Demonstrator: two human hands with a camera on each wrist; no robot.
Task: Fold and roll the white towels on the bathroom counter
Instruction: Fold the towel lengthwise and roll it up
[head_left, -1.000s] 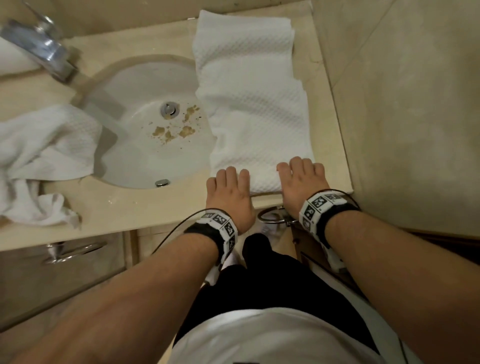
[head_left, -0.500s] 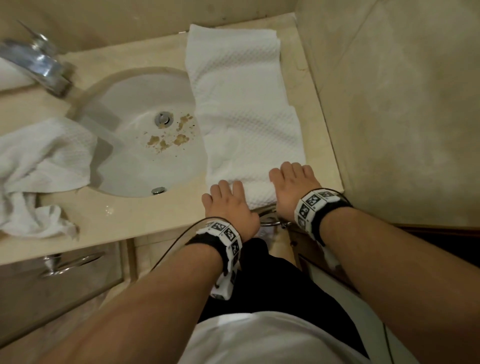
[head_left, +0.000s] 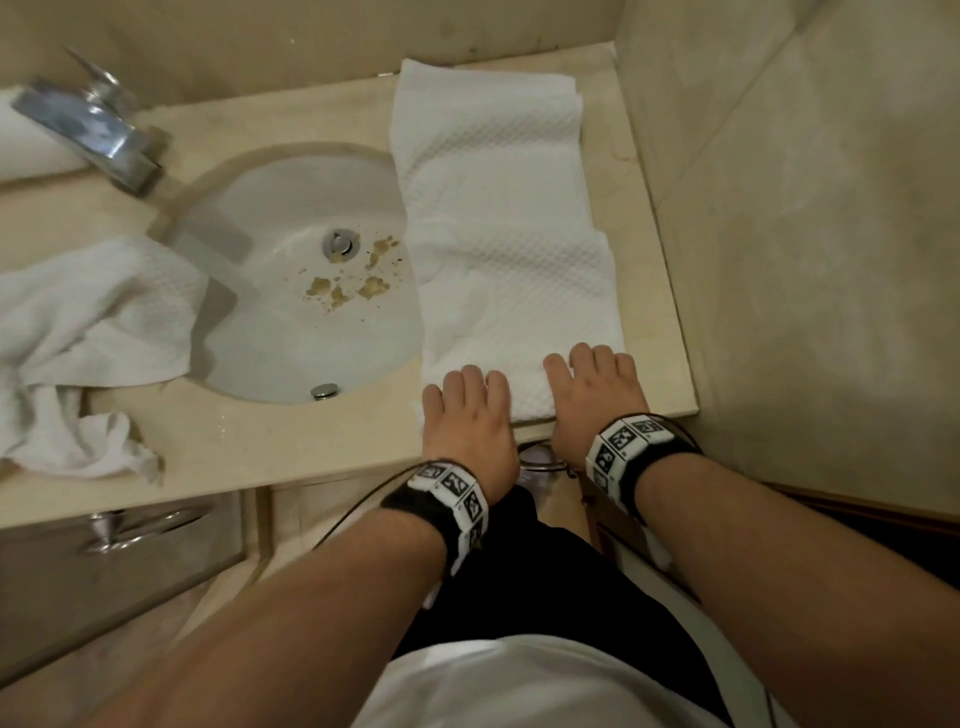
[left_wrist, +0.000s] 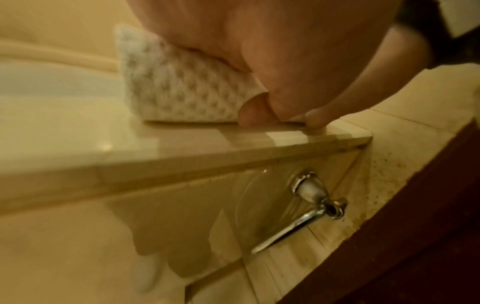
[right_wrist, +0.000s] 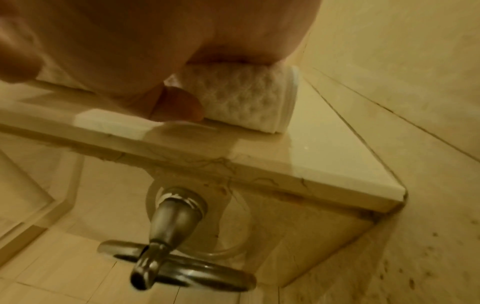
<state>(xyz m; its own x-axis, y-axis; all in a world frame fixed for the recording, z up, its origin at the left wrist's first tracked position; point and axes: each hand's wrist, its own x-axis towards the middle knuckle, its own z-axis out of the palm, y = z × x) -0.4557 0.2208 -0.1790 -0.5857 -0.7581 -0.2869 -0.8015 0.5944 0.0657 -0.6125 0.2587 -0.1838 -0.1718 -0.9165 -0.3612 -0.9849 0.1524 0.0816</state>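
A long folded white towel (head_left: 498, 208) lies lengthwise on the beige counter (head_left: 260, 441), to the right of the sink. Its near end is turned over into a small roll (left_wrist: 176, 96) at the counter's front edge. My left hand (head_left: 467, 400) grips the roll's left part, with the fingers curled over the top and the thumb against its near side. My right hand (head_left: 592, 379) holds the right part of the roll (right_wrist: 246, 102) the same way. A second white towel (head_left: 88, 332) lies crumpled on the counter left of the sink.
The white sink (head_left: 291, 364) has brown specks near its drain, and a chrome faucet (head_left: 98, 130) stands at the far left. A tiled wall (head_left: 805, 208) closes the counter's right side. A chrome towel ring (right_wrist: 182, 273) hangs below the front edge, and a drawer handle (head_left: 135, 525) is lower left.
Both hands have stayed on the towel's near end, and the left hand has shifted slightly forward on it. The head view has tilted a little; the towels have not moved.
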